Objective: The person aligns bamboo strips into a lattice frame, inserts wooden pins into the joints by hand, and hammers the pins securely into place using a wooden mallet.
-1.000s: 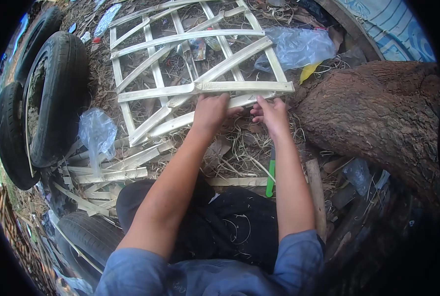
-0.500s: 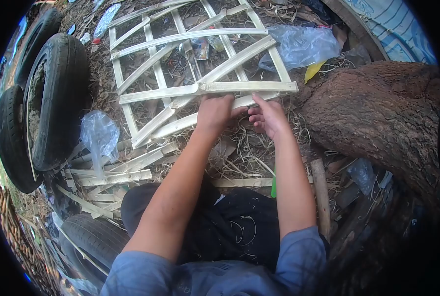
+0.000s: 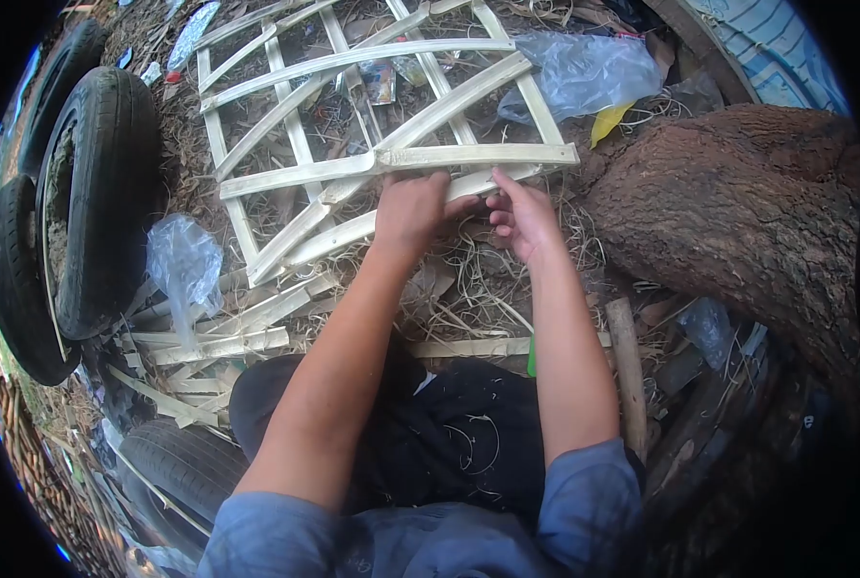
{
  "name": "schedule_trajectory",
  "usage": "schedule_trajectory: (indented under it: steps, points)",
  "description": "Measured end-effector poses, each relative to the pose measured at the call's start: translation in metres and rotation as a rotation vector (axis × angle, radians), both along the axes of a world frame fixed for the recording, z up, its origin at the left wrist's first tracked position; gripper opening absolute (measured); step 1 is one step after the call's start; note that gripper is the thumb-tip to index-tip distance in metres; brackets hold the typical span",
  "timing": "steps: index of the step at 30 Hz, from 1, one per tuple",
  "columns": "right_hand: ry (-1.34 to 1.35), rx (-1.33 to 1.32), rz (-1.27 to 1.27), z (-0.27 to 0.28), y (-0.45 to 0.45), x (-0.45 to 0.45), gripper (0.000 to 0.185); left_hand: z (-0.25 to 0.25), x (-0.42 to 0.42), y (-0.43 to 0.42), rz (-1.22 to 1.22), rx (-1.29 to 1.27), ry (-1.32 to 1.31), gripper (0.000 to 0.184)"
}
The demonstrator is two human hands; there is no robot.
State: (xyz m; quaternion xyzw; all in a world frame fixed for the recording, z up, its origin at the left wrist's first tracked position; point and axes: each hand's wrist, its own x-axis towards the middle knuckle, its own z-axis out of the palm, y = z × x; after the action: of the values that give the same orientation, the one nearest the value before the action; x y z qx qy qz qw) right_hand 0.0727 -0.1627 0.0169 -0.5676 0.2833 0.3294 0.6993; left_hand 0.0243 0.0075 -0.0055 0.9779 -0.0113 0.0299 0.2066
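A lattice of pale split bamboo strips [image 3: 459,103] lies on the ground before me, its pieces crossing straight and on the diagonal. Along its near edge runs a loose-looking bamboo strip [image 3: 343,233], slanting up to the right. My left hand [image 3: 412,212] is closed around this strip near its middle, fingers partly hidden beneath the lattice. Close to its right end, my right hand [image 3: 526,217] pinches the same strip, with a fingertip on top and the other fingers curled below. A small gap separates the two hands.
Old tyres [image 3: 112,207] stand at the left, near a crumpled plastic bag [image 3: 185,265]. Cut bamboo pieces [image 3: 223,349] lie in a heap nearby. A thick tree trunk [image 3: 728,202] blocks the right. Another clear bag [image 3: 598,75] and a wooden stick [image 3: 626,371] lie there too.
The whole scene, lattice and hands included, sits slightly higher and further left in view. Both hands keep their places on the strip, with the right fingers shifted slightly.
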Motion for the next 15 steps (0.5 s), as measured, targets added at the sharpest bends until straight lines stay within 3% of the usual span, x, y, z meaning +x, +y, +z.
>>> schedule_trajectory:
  steps: [3, 4, 6, 8, 11, 15]
  points:
    - [-0.551, -0.54, 0.19, 0.002, 0.006, -0.013, 0.039, -0.001, 0.0, 0.0, 0.015, -0.011, -0.012, 0.051]
    - [-0.55, -0.535, 0.193, 0.002, 0.006, -0.018, 0.039, -0.001, -0.001, 0.0, 0.015, -0.022, -0.009, 0.052]
    - [-0.949, -0.922, 0.333, 0.011, 0.006, -0.022, 0.033, -0.001, -0.001, 0.001, 0.019, -0.017, -0.026, 0.051]
    - [-1.0, -0.956, 0.417, 0.021, 0.011, -0.019, 0.029, -0.003, -0.001, 0.001, 0.013, -0.024, -0.043, 0.051]
    - [-0.961, -1.315, 0.842, 0.032, 0.026, -0.011, 0.031, -0.001, -0.001, 0.0, 0.018, -0.018, -0.018, 0.049]
    - [-1.0, -1.341, 0.871, 0.031, 0.026, -0.004, 0.03, -0.001, -0.003, 0.001, 0.033, -0.085, -0.006, 0.048]
